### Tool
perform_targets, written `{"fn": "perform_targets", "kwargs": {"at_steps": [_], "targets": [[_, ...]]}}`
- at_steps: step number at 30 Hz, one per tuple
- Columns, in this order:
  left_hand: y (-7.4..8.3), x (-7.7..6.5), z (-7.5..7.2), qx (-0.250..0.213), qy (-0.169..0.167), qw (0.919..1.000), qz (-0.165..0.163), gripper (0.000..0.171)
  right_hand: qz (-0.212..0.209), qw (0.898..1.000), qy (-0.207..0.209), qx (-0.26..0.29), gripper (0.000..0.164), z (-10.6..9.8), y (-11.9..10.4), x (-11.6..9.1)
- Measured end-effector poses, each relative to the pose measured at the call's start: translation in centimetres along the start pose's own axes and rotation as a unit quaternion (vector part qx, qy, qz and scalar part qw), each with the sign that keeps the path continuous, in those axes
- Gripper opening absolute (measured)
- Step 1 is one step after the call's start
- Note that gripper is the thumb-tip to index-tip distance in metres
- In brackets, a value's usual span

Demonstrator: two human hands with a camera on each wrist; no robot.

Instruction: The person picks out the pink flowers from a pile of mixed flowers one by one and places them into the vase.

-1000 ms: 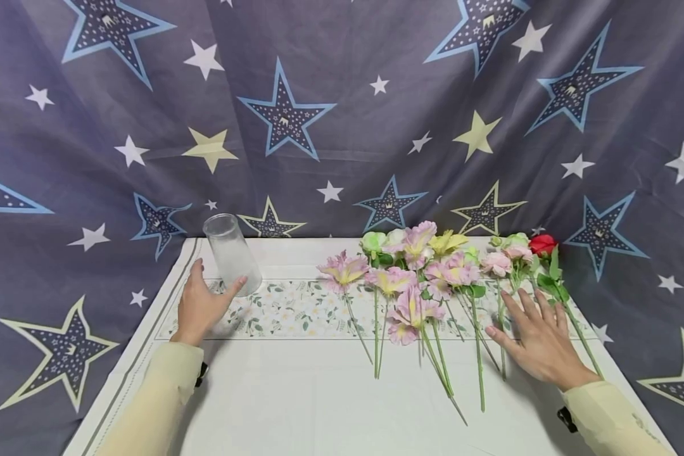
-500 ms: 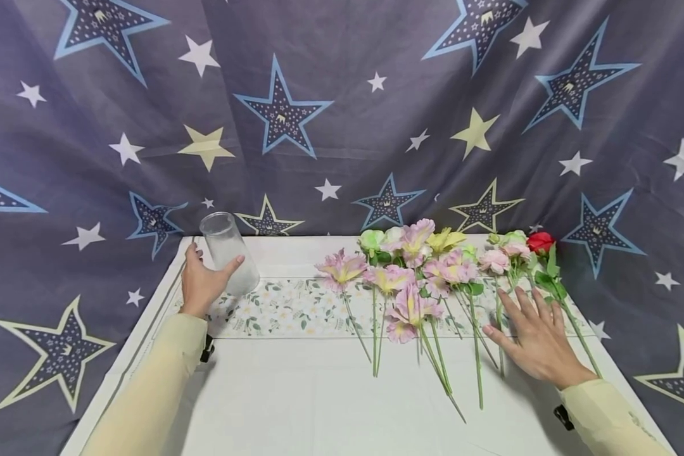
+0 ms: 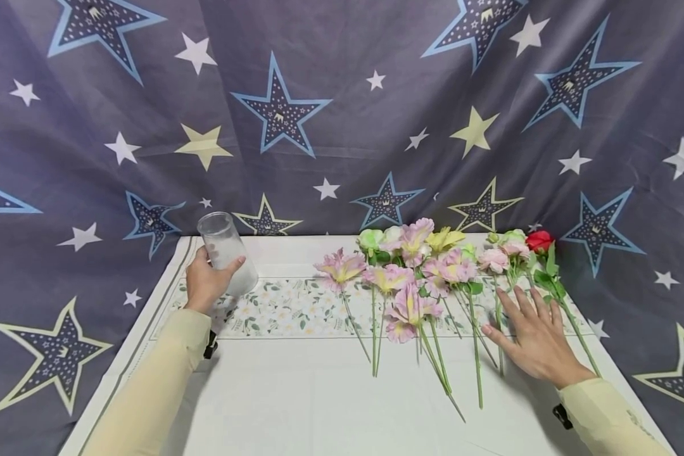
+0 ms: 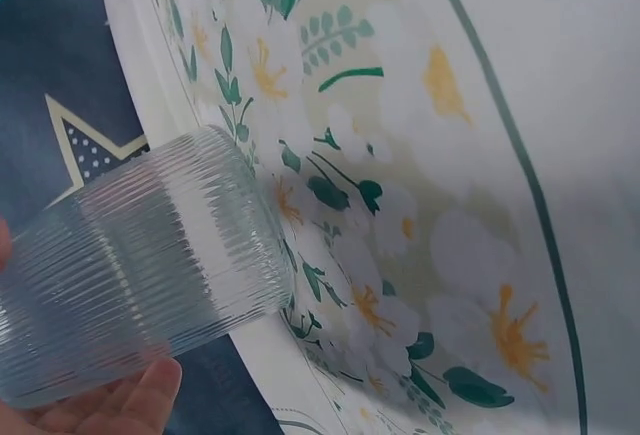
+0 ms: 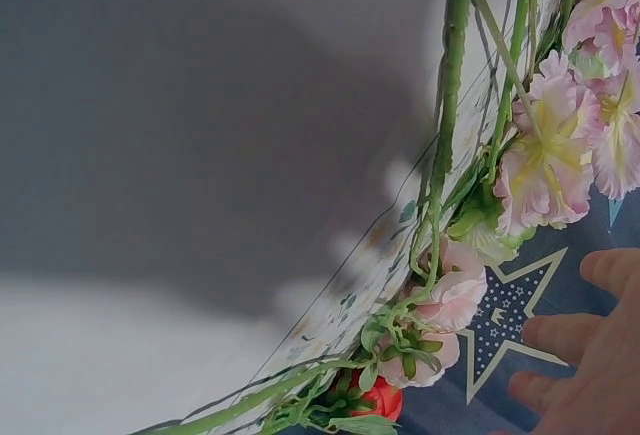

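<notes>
At the table's left stands a clear ribbed glass vase [image 3: 228, 256], also large in the left wrist view, where its base meets the printed floral band. My left hand [image 3: 206, 282] grips the vase, thumb on the near side and fingers [image 4: 150, 395] curled round the other. To the right, my right hand [image 3: 538, 339] is spread, palm down, over the stems of artificial flowers. Closest to it are pale pink blooms [image 3: 494, 260] and a red rose [image 3: 540, 242]. In the right wrist view its fingertips appear beside the pink blossoms [image 5: 545, 160], holding nothing.
Several pink-and-yellow flowers [image 3: 413, 307] lie across the middle right with their stems pointing forward. A yellow bloom [image 3: 447, 240] and green ones [image 3: 372, 240] lie behind them. The white tablecloth [image 3: 296, 392] ends at a star-printed curtain [image 3: 342, 126].
My left hand has moved in against the vase, and its fingers have closed from spread to curled round it. The right hand stays spread over the stems.
</notes>
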State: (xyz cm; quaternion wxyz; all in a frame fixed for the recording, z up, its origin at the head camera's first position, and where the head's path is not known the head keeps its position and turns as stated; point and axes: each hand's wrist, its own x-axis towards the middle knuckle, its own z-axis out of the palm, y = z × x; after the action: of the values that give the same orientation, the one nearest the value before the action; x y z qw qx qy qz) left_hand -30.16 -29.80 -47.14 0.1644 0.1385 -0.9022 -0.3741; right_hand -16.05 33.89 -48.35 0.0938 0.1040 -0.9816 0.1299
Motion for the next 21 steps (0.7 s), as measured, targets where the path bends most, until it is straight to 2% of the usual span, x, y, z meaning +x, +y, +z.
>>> {"fn": "perform_targets", "kwargs": {"at_steps": [7,21], "targets": [[0.3,-0.5,-0.1,0.012,-0.009,0.9999,-0.002,0.095,-0.003,1.0,0.003,0.001,0.086,-0.2,0.0,0.2],[1.3,-2.3,-0.2,0.011,-0.04,0.9986,0.033,0.096,-0.003,1.0,0.004,-0.001,0.088,-0.1,0.0,0.3]]}}
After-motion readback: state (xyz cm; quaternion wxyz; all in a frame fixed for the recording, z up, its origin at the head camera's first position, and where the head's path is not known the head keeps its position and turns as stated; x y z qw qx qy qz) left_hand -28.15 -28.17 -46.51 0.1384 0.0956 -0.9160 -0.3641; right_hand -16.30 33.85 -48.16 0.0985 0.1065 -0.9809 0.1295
